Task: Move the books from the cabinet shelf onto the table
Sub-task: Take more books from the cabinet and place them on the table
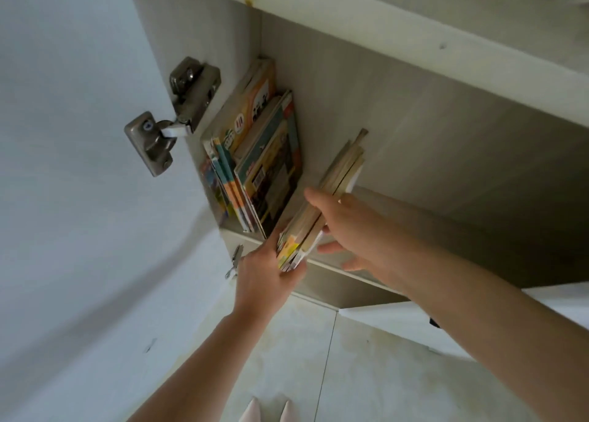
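Observation:
A bundle of several thin books leans out over the front edge of the cabinet shelf. My left hand grips the bundle's lower spine end from the left and below. My right hand clamps the bundle from the right, thumb over its top edge. More colourful books stand tilted against the cabinet's left wall, apart from the held bundle. The table is out of view.
The open cabinet door with two metal hinges stands at the left. An upper shelf board overhangs the compartment. A lower white door stands ajar at the right. Pale floor tiles and two shoe tips lie below.

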Demonstrator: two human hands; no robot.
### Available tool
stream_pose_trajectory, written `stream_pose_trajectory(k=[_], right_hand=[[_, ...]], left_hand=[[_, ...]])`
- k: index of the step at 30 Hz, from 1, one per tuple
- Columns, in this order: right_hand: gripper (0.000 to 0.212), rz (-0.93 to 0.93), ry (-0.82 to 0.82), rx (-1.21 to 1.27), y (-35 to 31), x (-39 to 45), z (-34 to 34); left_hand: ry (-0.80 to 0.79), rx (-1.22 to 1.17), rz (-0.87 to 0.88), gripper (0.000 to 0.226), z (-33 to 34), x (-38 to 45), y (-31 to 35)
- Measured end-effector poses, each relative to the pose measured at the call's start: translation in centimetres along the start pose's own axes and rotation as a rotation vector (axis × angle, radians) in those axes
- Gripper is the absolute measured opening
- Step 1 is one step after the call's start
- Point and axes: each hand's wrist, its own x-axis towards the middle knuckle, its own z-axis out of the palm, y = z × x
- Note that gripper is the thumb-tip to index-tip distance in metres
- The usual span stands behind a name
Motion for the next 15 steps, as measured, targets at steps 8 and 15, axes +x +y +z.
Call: stream_pose_trajectory(k=[8,15], right_hand=[[0.065,-0.017,-0.095,0.340,6.6,1.8,-5.1],[0.029,-0.108,-0.038,0.270,8.3,5.3,-5.8]], left_hand=[[-0.103,-0.063,0.073,0.061,-2.6,-2.0,-2.7],[-0.100,-0.077,0.078,0.058,-3.1,-2.2,-3.7]])
